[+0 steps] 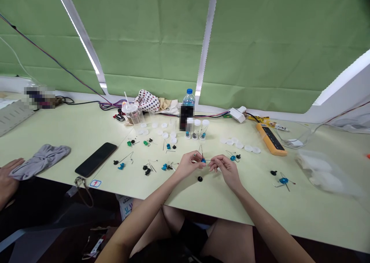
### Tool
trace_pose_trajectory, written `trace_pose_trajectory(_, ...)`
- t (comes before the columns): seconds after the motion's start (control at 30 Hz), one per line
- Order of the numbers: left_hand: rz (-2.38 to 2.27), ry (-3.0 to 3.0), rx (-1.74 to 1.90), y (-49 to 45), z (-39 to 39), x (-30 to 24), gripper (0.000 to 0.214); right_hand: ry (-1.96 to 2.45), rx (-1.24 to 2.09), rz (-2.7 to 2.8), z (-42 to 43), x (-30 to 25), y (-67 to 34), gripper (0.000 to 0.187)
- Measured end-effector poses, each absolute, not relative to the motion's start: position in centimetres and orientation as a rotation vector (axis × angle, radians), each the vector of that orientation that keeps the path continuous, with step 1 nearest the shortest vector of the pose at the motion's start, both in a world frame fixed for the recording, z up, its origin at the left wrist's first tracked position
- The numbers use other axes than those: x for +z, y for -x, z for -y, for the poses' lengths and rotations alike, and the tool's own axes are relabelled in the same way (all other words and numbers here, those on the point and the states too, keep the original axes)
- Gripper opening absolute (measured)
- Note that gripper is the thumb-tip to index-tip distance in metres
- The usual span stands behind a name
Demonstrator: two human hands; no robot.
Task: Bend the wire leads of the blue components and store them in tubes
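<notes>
My left hand (188, 163) and my right hand (224, 166) meet over the pale green table (72, 128), fingers pinched. Between them is a small blue knob on a bent wire pin (203, 160); the left hand pinches the wire end, the right hand pinches the other side. A black knob (199, 178) lies on the table just below my hands. More blue, black and green knobs with wire pins (164, 166) lie scattered left of my left hand, and another set (234, 157) sits just right of my right hand.
A black phone (96, 159), a grey cloth (40, 161) and another person's hand (7, 178) are at the left. A water bottle (188, 101), clear vials (197, 128), white caps (239, 144), an orange power strip (271, 139) and plastic bags (320, 170) stand behind and right.
</notes>
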State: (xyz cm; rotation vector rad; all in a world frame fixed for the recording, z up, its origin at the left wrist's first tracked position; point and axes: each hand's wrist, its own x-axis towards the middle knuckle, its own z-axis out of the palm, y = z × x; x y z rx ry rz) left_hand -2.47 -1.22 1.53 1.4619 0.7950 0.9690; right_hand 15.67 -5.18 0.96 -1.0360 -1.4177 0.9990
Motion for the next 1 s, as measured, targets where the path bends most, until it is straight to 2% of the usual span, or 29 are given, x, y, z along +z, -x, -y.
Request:
trace_pose_trajectory(0.3,-0.844,-1.57,0.956,2.5,1.4,1.7,0.02,1.111,0.964,1.409,5.2,0.8,-15.6,0.029)
trace_pose_trajectory(0.67,-0.71,-1.205,1.134,2.8,0.7,1.7,0.029,1.258,0.389,1.478,4.8,1.1,-16.8,0.028)
trace_pose_trajectory(1.0,-0.736,-1.118,1.342,3.4,0.6,2.2,0.044,1.247,0.021,2.27,3.8,-1.1,-17.2,0.026)
